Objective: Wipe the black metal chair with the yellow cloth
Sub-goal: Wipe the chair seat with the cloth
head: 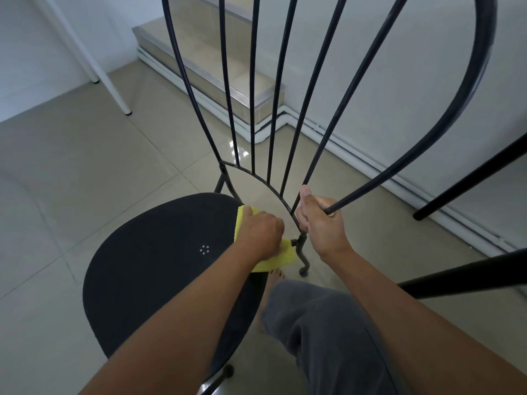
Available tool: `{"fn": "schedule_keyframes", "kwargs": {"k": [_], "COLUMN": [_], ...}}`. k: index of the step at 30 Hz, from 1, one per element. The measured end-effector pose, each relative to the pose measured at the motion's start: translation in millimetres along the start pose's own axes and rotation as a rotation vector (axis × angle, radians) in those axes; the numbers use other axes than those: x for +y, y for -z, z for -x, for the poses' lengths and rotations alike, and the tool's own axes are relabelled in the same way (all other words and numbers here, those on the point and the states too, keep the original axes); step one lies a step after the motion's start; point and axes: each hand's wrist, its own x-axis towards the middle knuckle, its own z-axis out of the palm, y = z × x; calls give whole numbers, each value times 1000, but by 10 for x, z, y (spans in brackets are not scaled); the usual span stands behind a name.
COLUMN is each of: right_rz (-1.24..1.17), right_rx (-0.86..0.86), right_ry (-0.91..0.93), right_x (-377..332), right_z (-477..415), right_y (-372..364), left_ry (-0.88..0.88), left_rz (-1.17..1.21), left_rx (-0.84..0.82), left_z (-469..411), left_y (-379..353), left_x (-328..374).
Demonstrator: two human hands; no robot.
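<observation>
Left hand (pixel 261 235) gripping the cloth (pixel 275 260) at 2 o'clock on the chair (pixel 156 252) seat, right hand (pixel 320 223) wrapped round the back rail (pixel 379 181). Best to rub slow along that edge, steadying the frame.

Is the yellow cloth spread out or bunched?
Bunched: the left hand grips the yellow cloth, folded thick, against the black metal chair.

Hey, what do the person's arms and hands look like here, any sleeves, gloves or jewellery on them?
The left forearm and right forearm are bare, with no sleeve in view. The left hand and right hand wear no gloves, and no watch, ring or bracelet shows. Lower down, grey trousers cover one leg and the foot is bare.
</observation>
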Motion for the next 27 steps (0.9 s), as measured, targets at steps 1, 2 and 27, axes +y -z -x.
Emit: {"fn": "schedule_keyframes", "kwargs": {"k": [1,2,27], "right_rz": [-7,-20,14], "right_rx": [5,16,22], "right_ry": [1,5,32], "right_x": [-1,-1,-45], "right_z": [-1,-1,22], "right_y": [-6,-13,-43], "left_ry": [-8,-4,47], "left_rz": [-17,-12,186], "left_rx": [-5,-5,172], "left_z": [-4,-21,637], "left_y": [17,19,-637], "left_x": [-2,38,-287]}}
